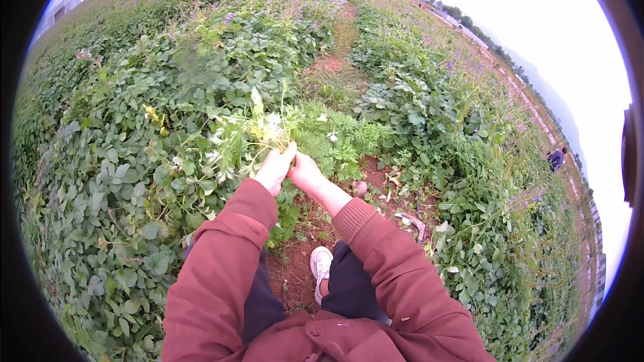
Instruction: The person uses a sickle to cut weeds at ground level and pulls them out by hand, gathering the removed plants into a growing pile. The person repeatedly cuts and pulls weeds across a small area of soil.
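A bunch of leafy green stems (249,135) with feathery, divided leaves is held out in front of me, its tops pointing away and to the left. My left hand (274,169) is closed around the lower stems, thumb stretched along them. Pressed up beside it, my right hand (306,173) is closed at the same stem ends; its fingertips are mostly hidden. Just beyond my hands grows a patch of similar feathery green plants (342,135).
Dense broad-leaved plants (127,181) spread on both sides. Reddish bare soil (295,271) shows around my white shoe (322,265). To the right lie a pale curved strip (414,224) and a roundish stone (359,189). A person (556,159) is far off at right.
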Motion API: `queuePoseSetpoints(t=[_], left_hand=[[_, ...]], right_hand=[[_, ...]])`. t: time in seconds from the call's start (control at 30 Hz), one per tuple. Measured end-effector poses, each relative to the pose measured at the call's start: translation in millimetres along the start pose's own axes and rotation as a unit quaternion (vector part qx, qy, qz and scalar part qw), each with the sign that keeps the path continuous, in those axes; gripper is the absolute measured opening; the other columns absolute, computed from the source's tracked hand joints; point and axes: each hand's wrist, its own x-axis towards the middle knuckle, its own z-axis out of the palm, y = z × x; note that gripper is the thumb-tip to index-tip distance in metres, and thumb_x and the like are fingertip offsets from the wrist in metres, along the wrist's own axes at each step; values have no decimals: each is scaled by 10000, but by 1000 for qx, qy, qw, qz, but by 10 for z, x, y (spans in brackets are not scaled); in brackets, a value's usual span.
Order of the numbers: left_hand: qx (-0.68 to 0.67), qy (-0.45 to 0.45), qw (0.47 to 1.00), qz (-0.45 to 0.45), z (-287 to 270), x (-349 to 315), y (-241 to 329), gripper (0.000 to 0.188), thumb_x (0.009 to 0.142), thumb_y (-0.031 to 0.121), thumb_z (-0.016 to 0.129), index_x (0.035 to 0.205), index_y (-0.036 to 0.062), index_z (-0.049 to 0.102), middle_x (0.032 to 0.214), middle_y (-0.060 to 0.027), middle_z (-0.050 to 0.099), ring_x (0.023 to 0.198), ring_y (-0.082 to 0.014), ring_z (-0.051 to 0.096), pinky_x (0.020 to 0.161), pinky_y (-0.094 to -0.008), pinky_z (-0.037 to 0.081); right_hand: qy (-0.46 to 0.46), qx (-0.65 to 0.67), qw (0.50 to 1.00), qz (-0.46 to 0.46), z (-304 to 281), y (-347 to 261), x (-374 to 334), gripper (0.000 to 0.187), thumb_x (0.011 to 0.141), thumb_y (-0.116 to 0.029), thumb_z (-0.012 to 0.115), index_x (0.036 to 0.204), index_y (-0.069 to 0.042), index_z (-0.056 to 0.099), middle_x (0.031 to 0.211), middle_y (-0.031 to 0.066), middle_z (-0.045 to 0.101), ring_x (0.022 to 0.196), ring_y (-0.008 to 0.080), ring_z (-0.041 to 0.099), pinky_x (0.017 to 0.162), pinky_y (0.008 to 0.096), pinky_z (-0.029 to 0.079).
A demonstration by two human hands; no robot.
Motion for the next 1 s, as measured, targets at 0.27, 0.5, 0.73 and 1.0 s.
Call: queuePoseSetpoints(t=[0.27, 0.5, 0.73, 1.0], left_hand=[[-153, 42, 987, 28, -464, 304, 84, 235, 993, 194, 343, 949, 15, 489, 878, -152, 631, 817, -271, 625, 691, -384, 520], [-189, 101, 977, 20, -673, 219, 225, 230, 995, 242, 349, 954, 60, 483, 898, -122, 631, 835, -248, 619, 699, -382, 499], [-21, 3, 1000, 20, -709, 210, 107, 231, 972, 253, 447, 942, 71, 585, 833, -23, 588, 713, -130, 535, 643, -304, 437], [-58, 55, 995, 59, -644, 226, 158, 260, 967, 292, 445, 1064, 98, 589, 1050, -45, 625, 1019, -157, 499, 938, -443, 309]], right_hand=[[-168, 71, 982, -56, 277, 105, 325, 328, 855, -150, 604, 1124, 27, 540, 999, 112, 628, 913, 193, 582, 846, 318, 453], [-195, 30, 979, -56, 413, 48, 464, 262, 932, -135, 494, 1147, 6, 544, 827, 0, 568, 690, 110, 502, 665, 271, 451], [-155, 290, 944, -32, 488, -44, 480, 311, 945, -94, 458, 1234, 14, 501, 792, -21, 535, 678, 78, 480, 646, 236, 432], [-53, 135, 989, -14, 29, -113, 449, 360, 870, -240, 593, 1117, 23, 578, 1072, 108, 618, 986, 186, 568, 906, 323, 436]])
